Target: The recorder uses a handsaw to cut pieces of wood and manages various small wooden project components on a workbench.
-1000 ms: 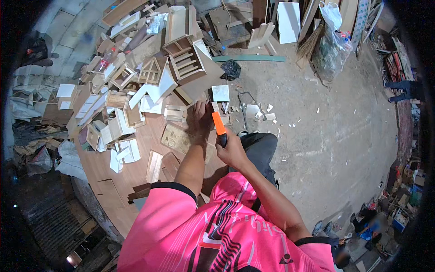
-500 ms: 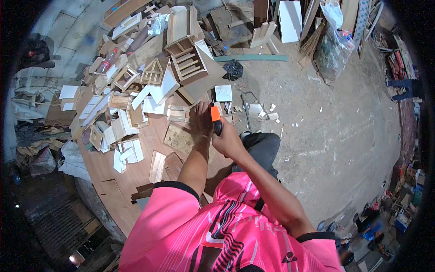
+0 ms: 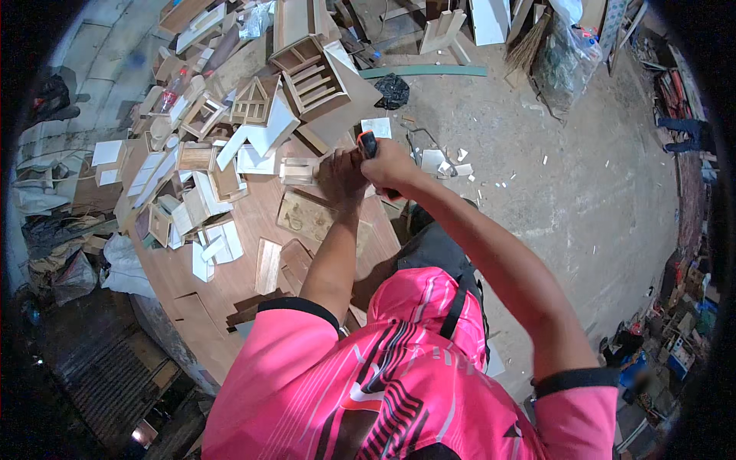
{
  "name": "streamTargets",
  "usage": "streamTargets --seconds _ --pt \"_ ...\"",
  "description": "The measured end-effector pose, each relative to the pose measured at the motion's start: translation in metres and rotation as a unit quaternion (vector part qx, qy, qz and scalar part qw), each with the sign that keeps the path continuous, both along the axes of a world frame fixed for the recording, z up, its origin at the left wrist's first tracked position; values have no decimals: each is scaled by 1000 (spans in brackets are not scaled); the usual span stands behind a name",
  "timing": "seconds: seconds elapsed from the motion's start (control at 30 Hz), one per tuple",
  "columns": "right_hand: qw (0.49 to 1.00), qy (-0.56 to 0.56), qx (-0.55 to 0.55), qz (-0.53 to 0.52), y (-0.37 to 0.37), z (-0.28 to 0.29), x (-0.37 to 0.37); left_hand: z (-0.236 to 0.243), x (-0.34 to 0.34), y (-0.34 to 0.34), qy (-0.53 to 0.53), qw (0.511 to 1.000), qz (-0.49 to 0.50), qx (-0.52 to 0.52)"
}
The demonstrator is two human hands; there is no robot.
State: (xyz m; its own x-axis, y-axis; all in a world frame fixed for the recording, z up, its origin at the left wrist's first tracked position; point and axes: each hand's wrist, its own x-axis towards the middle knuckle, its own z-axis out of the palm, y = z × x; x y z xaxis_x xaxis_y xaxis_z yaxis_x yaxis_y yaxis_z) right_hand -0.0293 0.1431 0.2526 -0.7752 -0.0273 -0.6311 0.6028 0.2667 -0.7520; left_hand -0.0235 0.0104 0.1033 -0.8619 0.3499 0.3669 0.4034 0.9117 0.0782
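Observation:
My right hand (image 3: 387,166) is closed around the black-and-orange handle of a handsaw (image 3: 369,144), at the right edge of the wooden work board. Its blade is mostly hidden from here. Directly beside it, my left hand (image 3: 342,178) presses down with bent fingers, and whatever lies under them is covered. Left of that hand sits a small slatted wood piece (image 3: 297,171). A stained flat board (image 3: 303,215) lies under my left forearm.
Small wooden frames and boxes (image 3: 314,84) are heaped at the far left. White offcuts (image 3: 435,161) lie on the concrete floor, near a black plastic bag (image 3: 392,90) and a green strip (image 3: 425,70). A broom (image 3: 527,44) and a filled clear sack (image 3: 571,73) stand at the back.
My right hand has moved slightly away from me and turned with the handsaw, its elbow swinging outward to the right. My left hand stays nearly in place. The whole view has shifted a little.

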Motion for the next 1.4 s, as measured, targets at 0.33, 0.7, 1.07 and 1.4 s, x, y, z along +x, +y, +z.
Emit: streamTargets --seconds 0.33,0.7,1.07,1.4 --pt "997 25 -67 -40 -11 -52 -2 15 3 2 -3 996 77 49" --pt "976 201 42 -75 -31 -45 80 -23 -3 -3 -104 992 -35 58" --pt "999 49 -23 -7 -6 8 4 17 11 -3 -85 992 38 81" --pt "989 96 0 -113 -12 50 124 3 7 4 -80 990 -73 89"
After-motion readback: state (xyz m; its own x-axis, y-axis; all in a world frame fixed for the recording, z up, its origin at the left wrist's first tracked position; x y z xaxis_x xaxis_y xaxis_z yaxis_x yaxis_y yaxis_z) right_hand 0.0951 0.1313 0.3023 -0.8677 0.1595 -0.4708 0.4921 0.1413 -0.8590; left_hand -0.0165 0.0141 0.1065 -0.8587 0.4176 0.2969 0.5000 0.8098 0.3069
